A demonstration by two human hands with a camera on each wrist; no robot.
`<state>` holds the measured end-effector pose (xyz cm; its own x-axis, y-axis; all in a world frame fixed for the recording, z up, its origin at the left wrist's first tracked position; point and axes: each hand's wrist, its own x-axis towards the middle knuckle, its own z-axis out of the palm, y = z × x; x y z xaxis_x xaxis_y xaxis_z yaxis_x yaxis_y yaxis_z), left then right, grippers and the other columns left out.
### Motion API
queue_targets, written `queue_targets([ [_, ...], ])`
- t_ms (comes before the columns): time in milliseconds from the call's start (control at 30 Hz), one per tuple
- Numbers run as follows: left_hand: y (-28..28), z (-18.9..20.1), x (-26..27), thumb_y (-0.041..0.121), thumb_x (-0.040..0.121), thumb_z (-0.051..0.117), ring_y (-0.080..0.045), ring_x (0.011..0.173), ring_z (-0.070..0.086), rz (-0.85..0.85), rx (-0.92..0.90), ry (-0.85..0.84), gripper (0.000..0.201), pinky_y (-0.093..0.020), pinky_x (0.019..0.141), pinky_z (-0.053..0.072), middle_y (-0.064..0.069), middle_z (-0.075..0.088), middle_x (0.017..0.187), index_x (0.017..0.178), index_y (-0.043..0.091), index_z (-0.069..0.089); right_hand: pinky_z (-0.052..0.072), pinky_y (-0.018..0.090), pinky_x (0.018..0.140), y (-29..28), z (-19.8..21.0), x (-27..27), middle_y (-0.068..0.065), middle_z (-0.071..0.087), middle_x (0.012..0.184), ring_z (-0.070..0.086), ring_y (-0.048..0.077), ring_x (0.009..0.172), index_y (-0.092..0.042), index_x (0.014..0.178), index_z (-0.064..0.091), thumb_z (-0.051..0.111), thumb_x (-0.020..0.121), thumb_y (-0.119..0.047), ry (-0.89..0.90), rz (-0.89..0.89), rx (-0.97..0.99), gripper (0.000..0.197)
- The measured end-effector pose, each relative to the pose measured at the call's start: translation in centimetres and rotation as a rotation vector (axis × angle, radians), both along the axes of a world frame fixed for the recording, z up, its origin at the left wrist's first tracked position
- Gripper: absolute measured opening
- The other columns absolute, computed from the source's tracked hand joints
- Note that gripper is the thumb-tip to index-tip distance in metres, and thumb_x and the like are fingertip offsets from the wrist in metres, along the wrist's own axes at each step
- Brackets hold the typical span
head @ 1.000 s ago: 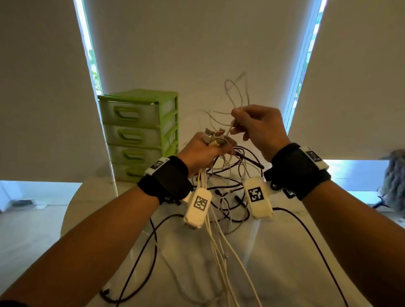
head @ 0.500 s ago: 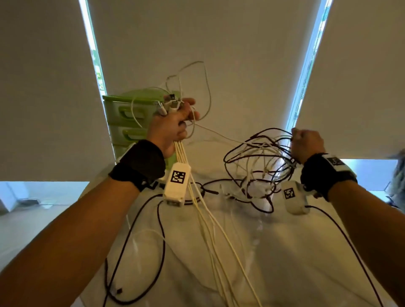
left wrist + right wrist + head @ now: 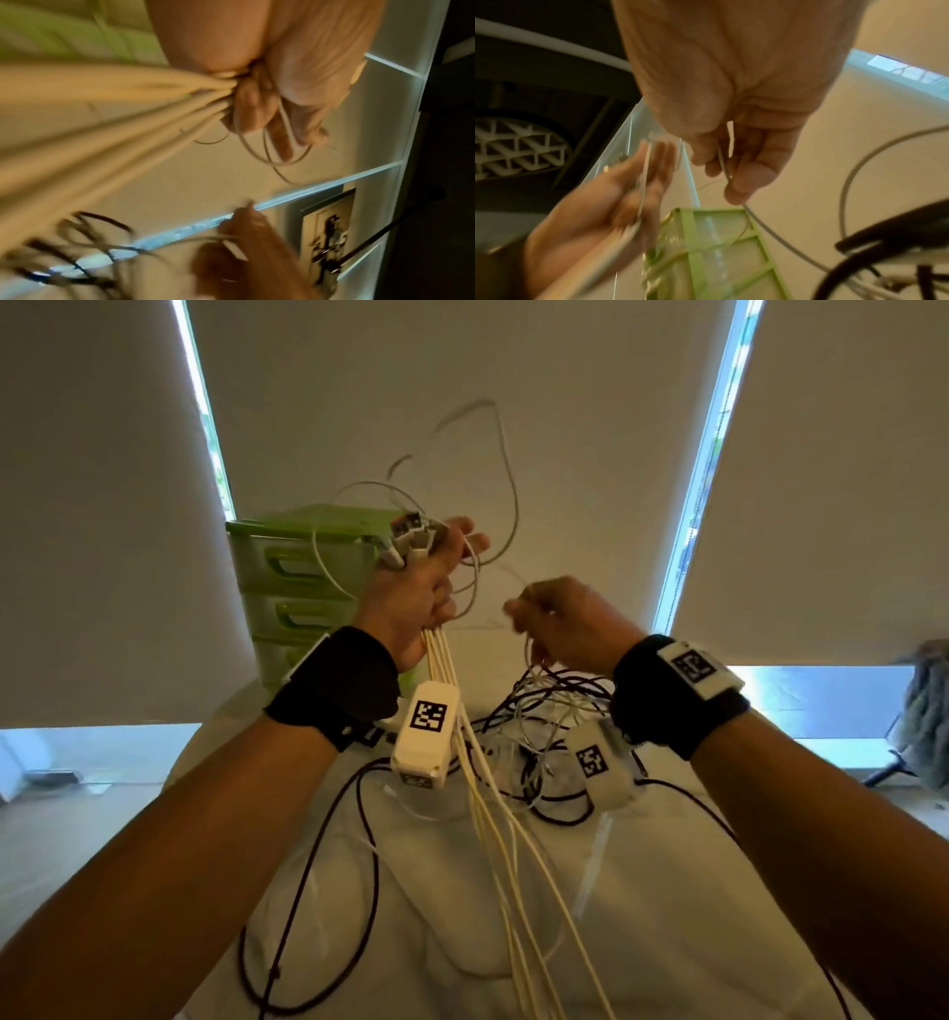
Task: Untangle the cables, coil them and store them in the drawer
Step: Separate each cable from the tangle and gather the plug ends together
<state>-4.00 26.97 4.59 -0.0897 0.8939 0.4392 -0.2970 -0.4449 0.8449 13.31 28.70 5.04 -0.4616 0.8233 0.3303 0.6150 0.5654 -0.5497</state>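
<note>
Cables fill the middle of the scene, raised above a pale table (image 3: pixel 667 891) between two hands. At far left stands a green drawer unit (image 3: pixel 287 567) with its drawers closed, set against the blinds. Just right of it the left hand (image 3: pixel 416 593) is lifted, its fingers curled round a bundle of white cables (image 3: pixel 493 839); their plugs (image 3: pixel 411 539) stick out above the fist and thin loops arc up over it, while the long strands hang straight down past the wrist camera to the near edge of the table. The left wrist view shows the same strands bunched tight in the palm (image 3: pixel 231 81). Right of that, and slightly lower, the right hand (image 3: pixel 565 618) has its fingers curled, and the right wrist view shows thumb and forefinger pinching a thin grey cable (image 3: pixel 725 168). Below this hand a tangle of black and white cables (image 3: pixel 554 711) hangs down to the table, with black loops (image 3: pixel 308 891) trailing over the near left of the surface.
</note>
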Motion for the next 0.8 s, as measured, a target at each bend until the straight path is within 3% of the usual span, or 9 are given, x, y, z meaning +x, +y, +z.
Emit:
queue_targets([
  [100,-0.2,-1.9,-0.1,0.012,0.092,0.061,-0.001,0.041,0.027,0.070,-0.095,0.256,0.018,-0.016,0.038,0.022,0.005,0.072,0.094,0.104,0.022,0.068,0.058,0.036,0.072,0.5,1.9,1.4,0.006,0.065,0.071,0.069,0.022,0.067,-0.013,0.083,0.062,0.051,0.098,-0.033,0.345,0.001,-0.107,0.027],
  [233,-0.8,-4.0,2.9,0.018,0.092,0.062,-0.006,0.044,0.027,0.051,-0.112,0.429,0.014,-0.025,0.048,0.022,0.014,0.054,0.050,0.089,0.028,0.072,0.054,0.023,0.062,-0.9,4.0,1.1,0.011,0.058,0.077,0.067,0.018,0.067,-0.006,0.088,0.060,0.049,0.099,-0.026,0.632,0.186,-0.206,0.025],
  [300,-1.0,-3.9,4.3,0.018,0.095,0.058,-0.007,0.044,0.028,0.039,-0.080,0.419,0.013,-0.023,0.045,0.023,0.014,0.051,0.045,0.092,0.017,0.071,0.054,0.024,0.064,-1.4,4.3,1.4,0.008,0.059,0.079,0.067,0.018,0.072,-0.008,0.091,0.060,0.048,0.100,-0.027,0.699,0.245,-0.218,0.024],
  [367,-0.9,-3.5,4.6,0.016,0.096,0.057,-0.002,0.038,0.034,0.103,-0.083,0.369,0.017,-0.015,0.040,0.028,0.014,0.051,0.042,0.091,0.006,0.069,0.054,0.025,0.068,-1.3,3.6,2.2,0.005,0.064,0.088,0.067,0.018,0.082,-0.013,0.098,0.061,0.048,0.098,-0.032,0.619,0.240,-0.165,0.023],
  [467,-0.8,-3.1,4.2,0.020,0.097,0.056,-0.005,0.039,0.030,0.143,-0.125,0.281,0.019,-0.018,0.039,0.024,0.014,0.045,0.038,0.085,0.010,0.067,0.051,0.029,0.082,-0.5,0.8,3.2,-0.004,0.064,0.106,0.062,0.013,0.097,-0.027,0.112,0.060,0.056,0.085,-0.052,0.095,0.109,-0.014,0.037],
  [533,-0.8,-3.0,3.9,0.021,0.097,0.054,-0.003,0.036,0.033,0.152,-0.125,0.288,0.022,-0.018,0.040,0.023,0.015,0.046,0.039,0.087,0.007,0.068,0.049,0.030,0.083,0.0,-1.5,3.2,-0.007,0.064,0.100,0.061,0.010,0.091,-0.031,0.105,0.063,0.059,0.085,-0.053,-0.154,0.028,0.002,0.030],
  [600,-0.7,-2.8,3.5,0.022,0.096,0.056,0.000,0.043,0.047,0.227,-0.153,0.231,0.026,-0.017,0.043,0.029,0.015,0.059,0.050,0.077,0.011,0.069,0.047,0.025,0.071,0.3,-2.7,3.5,-0.007,0.063,0.080,0.059,0.007,0.074,-0.032,0.084,0.062,0.059,0.091,-0.042,-0.145,-0.006,0.006,0.013],
  [667,-0.5,-2.8,2.7,0.026,0.094,0.058,-0.008,0.052,0.051,0.318,-0.241,0.078,0.032,-0.019,0.048,0.033,0.005,0.070,0.077,0.064,0.020,0.067,0.040,0.021,0.062,0.3,-2.7,4.5,-0.006,0.057,0.069,0.053,0.009,0.066,-0.031,0.069,0.056,0.058,0.094,-0.034,-0.139,-0.040,0.015,0.025],
  [800,-0.2,-2.8,1.8,0.026,0.095,0.057,-0.007,0.038,0.023,0.355,-0.338,-0.080,0.028,-0.018,0.036,0.018,-0.002,0.067,0.088,0.068,0.019,0.064,0.042,0.023,0.070,0.3,-1.8,6.5,0.002,0.066,0.085,0.059,0.018,0.080,-0.018,0.086,0.068,0.058,0.094,-0.026,-0.108,-0.068,0.083,0.015],
])
